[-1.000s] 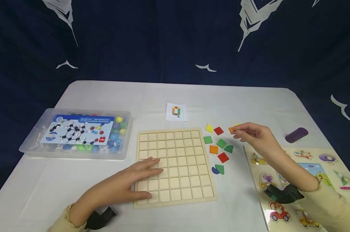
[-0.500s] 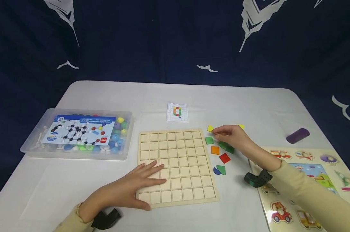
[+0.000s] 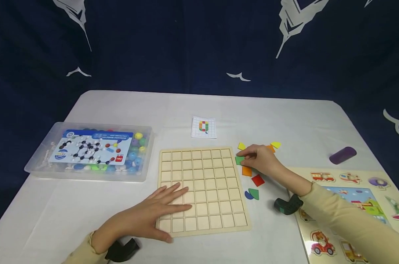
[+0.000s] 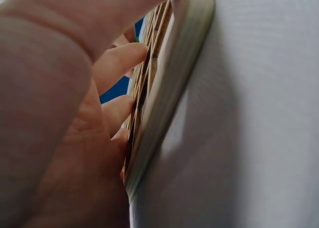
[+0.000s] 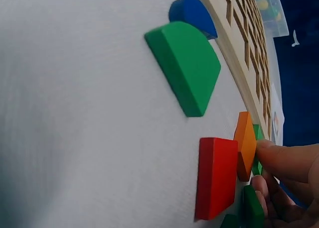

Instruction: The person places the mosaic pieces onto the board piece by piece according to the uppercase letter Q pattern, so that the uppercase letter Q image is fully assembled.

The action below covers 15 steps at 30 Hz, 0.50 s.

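My left hand rests with spread fingers on the lower left of a wooden grid board, its thumb along the front edge. In the left wrist view, the fingers lie over the board's edge. Off the board's upper right side, my right hand pinches a green square tile with thumb and fingertips, low at the table. An orange square and a red square lie just below that hand. Closer to me are a green rounded tile and a blue half-round tile.
Yellow tiles lie beyond the right hand. A pattern card sits behind the board. At left is a clear box of model pieces. A picture puzzle lies under the right forearm, with a purple cylinder behind it.
My right hand has moved left, away from the orange tile at the far side, to the green square beside the board. The left hand has shifted slightly toward the front edge.
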Tool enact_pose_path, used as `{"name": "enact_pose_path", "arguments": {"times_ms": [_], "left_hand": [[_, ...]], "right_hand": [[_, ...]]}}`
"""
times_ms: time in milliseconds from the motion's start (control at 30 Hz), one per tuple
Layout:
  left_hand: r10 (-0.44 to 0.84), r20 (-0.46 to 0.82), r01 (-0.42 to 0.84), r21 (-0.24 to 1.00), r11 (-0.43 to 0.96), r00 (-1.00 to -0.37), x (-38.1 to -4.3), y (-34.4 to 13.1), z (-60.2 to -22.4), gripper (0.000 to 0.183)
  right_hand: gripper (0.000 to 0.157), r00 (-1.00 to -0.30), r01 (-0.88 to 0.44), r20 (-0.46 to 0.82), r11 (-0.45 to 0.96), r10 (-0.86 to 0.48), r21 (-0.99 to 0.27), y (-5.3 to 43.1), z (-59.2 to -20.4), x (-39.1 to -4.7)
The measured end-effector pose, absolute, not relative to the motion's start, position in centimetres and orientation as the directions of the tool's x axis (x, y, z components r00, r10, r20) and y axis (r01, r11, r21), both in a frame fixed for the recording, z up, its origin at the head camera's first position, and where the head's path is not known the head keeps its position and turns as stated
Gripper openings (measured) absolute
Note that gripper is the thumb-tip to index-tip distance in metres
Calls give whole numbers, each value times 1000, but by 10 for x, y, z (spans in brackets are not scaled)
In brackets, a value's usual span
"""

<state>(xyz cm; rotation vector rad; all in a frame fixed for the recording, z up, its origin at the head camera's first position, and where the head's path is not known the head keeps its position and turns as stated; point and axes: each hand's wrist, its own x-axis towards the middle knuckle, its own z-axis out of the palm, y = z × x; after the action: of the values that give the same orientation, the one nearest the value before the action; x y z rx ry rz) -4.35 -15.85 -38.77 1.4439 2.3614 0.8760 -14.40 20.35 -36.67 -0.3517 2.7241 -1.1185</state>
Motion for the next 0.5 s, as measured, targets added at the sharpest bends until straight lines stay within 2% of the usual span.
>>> {"name": "enact_pose_path", "arguments": {"times_ms": [267, 500], "left_hand": [[868, 104, 723, 606, 331, -485, -43, -159, -387, 78], [869, 92, 721, 604, 339, -486, -43, -159, -387, 78]], "right_hand": [[19, -951, -218, -17, 708, -308, -671, 201, -370, -143], [19, -950, -225, -7, 700, -311, -678, 199, -370, -142]]}}
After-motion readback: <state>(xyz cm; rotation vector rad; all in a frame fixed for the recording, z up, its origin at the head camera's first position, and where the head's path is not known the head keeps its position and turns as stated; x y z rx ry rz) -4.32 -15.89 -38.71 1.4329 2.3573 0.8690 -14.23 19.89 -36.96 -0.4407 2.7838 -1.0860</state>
